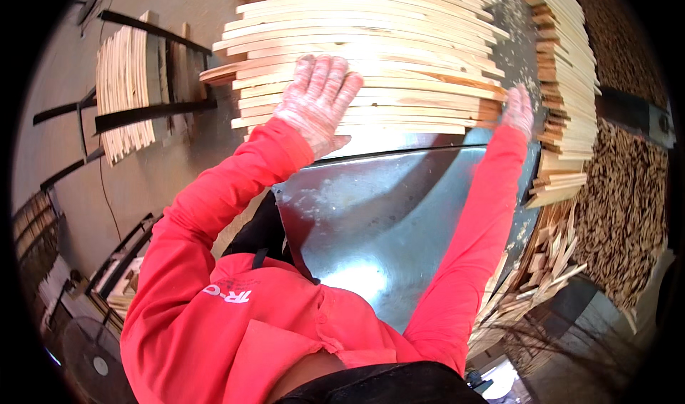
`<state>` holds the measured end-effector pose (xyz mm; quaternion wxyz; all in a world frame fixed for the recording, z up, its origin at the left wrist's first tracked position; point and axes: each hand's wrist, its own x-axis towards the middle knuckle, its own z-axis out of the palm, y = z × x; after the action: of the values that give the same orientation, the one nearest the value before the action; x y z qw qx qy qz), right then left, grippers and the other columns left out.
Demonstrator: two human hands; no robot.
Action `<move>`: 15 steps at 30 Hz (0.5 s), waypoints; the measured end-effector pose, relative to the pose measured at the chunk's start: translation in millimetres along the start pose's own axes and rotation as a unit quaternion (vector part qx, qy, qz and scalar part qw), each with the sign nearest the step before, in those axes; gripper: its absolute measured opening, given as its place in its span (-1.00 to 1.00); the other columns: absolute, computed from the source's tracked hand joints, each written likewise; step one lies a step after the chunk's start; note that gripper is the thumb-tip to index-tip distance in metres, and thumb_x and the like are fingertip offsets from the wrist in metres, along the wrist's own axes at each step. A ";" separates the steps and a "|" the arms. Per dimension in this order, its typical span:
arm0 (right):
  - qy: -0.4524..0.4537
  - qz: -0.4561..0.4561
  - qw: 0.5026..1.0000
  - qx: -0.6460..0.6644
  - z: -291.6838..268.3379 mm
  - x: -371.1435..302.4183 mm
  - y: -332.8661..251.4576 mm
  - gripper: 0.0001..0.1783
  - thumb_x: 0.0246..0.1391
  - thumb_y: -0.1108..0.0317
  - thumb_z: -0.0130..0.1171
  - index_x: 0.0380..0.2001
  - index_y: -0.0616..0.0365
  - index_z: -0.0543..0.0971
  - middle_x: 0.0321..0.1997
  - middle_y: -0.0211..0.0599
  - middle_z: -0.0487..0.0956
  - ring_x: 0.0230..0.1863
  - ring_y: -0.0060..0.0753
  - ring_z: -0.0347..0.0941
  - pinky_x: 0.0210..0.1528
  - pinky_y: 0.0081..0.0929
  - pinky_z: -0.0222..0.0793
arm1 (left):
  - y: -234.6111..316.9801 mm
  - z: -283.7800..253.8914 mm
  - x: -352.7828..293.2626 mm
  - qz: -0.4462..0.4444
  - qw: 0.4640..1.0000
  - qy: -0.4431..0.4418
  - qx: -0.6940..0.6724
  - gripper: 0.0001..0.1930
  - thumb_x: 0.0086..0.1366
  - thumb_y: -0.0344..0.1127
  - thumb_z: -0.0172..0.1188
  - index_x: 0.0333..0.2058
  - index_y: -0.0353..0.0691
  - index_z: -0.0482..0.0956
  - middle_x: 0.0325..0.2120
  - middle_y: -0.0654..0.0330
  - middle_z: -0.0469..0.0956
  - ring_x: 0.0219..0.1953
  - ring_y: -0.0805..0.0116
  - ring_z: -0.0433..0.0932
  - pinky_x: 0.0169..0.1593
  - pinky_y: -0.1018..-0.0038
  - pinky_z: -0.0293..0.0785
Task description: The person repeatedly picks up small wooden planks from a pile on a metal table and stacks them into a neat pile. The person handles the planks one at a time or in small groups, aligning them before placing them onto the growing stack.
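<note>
Pale wooden strips (371,36) lie side by side on a shiny metal table (357,218), their ends uneven at both sides. My left hand (317,101), in a whitish stained glove, rests flat over the near strips near their left ends, its fingers stretched out. At their right ends is my right hand (519,111), also gloved, its fingers straight and beside the strip ends; whether it presses on them I cannot tell. One strip with a darker, reddish-brown edge (464,83) runs toward my right hand. Another darker strip end (217,74) juts out past the rest on the left.
A long stack of strips (571,83) stands along the right, with loose offcuts (549,261) below it. At the left, more strips (128,83) sit between black metal bars (153,115). A large heap of wood pieces (614,211) lies at the far right.
</note>
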<state>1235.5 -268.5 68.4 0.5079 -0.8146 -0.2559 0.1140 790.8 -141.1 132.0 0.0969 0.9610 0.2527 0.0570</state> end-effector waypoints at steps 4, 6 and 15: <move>-0.063 -0.102 0.993 -0.004 -29.2 11.8 -45.8 -0.54 0.26 0.18 0.01 0.15 0.15 0.47 0.14 -0.34 0.51 0.11 -0.44 0.41 0.17 -0.49 0.29 | -2.3 -3.9 -6.7 -0.024 0.996 0.073 -0.038 0.04 -0.14 0.21 0.36 0.24 -0.26 0.19 0.23 -0.20 0.17 0.29 -0.19 0.12 0.32 -0.16 -0.09; -0.068 0.031 0.997 0.004 -18.0 -3.1 -88.8 -0.53 0.23 0.20 0.06 0.16 0.13 0.47 0.13 -0.36 0.51 0.01 -0.51 0.44 0.12 -0.45 0.32 | -4.3 -7.4 -5.5 -0.031 0.989 0.134 -0.055 0.01 -0.16 0.22 0.35 0.20 -0.26 0.24 0.17 -0.20 0.24 0.23 -0.18 0.21 0.27 -0.17 0.00; -0.003 -0.090 0.973 0.214 11.9 -47.3 -162.4 -0.52 0.09 0.30 0.26 0.04 0.32 0.48 -0.02 -0.17 0.50 -0.07 -0.34 0.46 0.09 -0.25 0.48 | -29.0 -16.2 1.0 -0.113 0.956 0.266 -0.042 -0.61 0.03 -0.40 0.21 -0.10 -0.01 0.59 -0.29 0.23 0.57 -0.22 0.18 0.53 -0.07 0.18 0.40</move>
<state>1141.4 -227.2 203.3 0.6777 -0.6605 -0.2991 0.1220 775.3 -113.3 141.6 0.0721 0.8713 0.3734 0.3101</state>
